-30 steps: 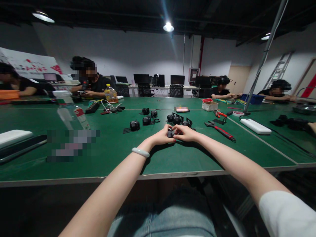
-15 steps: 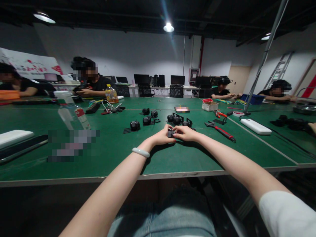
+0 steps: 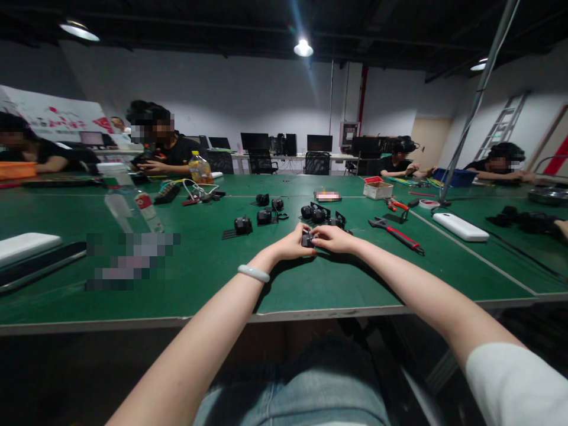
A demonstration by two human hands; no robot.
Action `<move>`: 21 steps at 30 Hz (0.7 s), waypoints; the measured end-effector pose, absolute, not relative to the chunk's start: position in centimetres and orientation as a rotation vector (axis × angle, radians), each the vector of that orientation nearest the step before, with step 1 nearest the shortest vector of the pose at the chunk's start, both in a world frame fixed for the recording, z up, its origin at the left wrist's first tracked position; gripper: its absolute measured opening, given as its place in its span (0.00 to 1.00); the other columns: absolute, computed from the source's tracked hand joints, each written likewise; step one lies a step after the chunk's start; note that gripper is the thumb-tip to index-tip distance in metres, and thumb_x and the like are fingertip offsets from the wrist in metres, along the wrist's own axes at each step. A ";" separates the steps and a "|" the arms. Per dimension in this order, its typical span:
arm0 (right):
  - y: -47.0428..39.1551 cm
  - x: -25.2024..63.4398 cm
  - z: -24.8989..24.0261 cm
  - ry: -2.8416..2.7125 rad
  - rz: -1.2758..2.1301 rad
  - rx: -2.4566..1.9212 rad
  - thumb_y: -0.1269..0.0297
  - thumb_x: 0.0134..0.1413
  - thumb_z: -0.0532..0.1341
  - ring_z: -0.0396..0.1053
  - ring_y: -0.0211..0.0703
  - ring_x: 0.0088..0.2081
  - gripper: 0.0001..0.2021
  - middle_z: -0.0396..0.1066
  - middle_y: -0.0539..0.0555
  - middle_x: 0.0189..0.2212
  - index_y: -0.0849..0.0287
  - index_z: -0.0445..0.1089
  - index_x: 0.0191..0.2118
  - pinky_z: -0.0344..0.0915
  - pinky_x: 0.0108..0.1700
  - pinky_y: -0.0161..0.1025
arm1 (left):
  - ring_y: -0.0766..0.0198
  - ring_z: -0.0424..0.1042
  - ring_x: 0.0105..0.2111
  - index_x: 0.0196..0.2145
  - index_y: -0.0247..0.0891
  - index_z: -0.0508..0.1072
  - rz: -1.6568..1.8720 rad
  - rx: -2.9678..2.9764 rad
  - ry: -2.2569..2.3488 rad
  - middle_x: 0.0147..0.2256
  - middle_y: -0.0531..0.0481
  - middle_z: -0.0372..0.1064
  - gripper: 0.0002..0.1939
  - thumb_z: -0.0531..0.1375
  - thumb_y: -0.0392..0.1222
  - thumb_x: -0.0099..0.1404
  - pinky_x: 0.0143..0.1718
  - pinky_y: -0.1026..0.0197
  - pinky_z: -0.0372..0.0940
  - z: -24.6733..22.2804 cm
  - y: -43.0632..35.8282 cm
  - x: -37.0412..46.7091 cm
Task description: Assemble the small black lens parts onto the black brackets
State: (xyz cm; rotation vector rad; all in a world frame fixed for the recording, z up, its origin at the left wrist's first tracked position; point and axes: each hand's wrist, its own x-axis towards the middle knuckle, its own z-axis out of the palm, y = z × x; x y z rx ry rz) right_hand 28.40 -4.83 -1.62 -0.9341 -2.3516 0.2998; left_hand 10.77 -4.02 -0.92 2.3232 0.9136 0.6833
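Observation:
Near the middle of the green table (image 3: pixel 284 296), my left hand (image 3: pixel 295 245) grips a small black part (image 3: pixel 306 239) between thumb and fingers. My right hand (image 3: pixel 333 239) meets it from the other side, its fingertips pinched on the same part. Just beyond my hands sits a cluster of black round-bodied devices (image 3: pixel 318 214). Further left are more such devices, one (image 3: pixel 242 225) on a flat slotted plate. Fine details of the held part are too small to tell.
Red-handled pliers (image 3: pixel 402 238) and a white power bank (image 3: pixel 460 228) lie to the right, near a metal pole (image 3: pixel 465 127). A clear bottle (image 3: pixel 124 204) and a white case (image 3: pixel 26 247) are at left. Several people sit around the table.
My hands and the black part show almost no movement. A person has come into view in the left background, and the person at the far right side of the table has raised their hands slightly.

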 end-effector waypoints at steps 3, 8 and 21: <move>-4.8 28.5 -1.7 -2.338 0.340 -0.936 0.62 0.46 0.52 0.62 0.35 0.31 0.13 0.66 0.53 0.31 0.62 0.62 0.39 0.56 0.34 0.33 | 0.68 0.59 0.27 0.40 0.34 0.52 0.679 2.329 0.924 0.30 0.52 0.56 0.29 0.59 0.45 0.41 0.27 0.64 0.59 -1.0 -4.0 10.8; -4.7 28.6 -2.0 -2.306 0.455 -0.900 0.61 0.45 0.53 0.62 0.35 0.30 0.15 0.66 0.52 0.30 0.62 0.59 0.40 0.57 0.32 0.33 | 0.69 0.59 0.27 0.40 0.35 0.52 0.671 2.351 0.932 0.30 0.52 0.56 0.29 0.58 0.45 0.42 0.26 0.65 0.59 -1.1 -3.9 10.7; -5.1 28.8 -1.7 -2.321 0.409 -0.827 0.63 0.38 0.58 0.60 0.34 0.30 0.20 0.63 0.50 0.30 0.60 0.56 0.41 0.56 0.31 0.32 | 0.66 0.60 0.31 0.41 0.35 0.52 0.651 2.420 0.922 0.32 0.51 0.56 0.30 0.58 0.50 0.42 0.31 0.63 0.58 -0.7 -3.9 10.7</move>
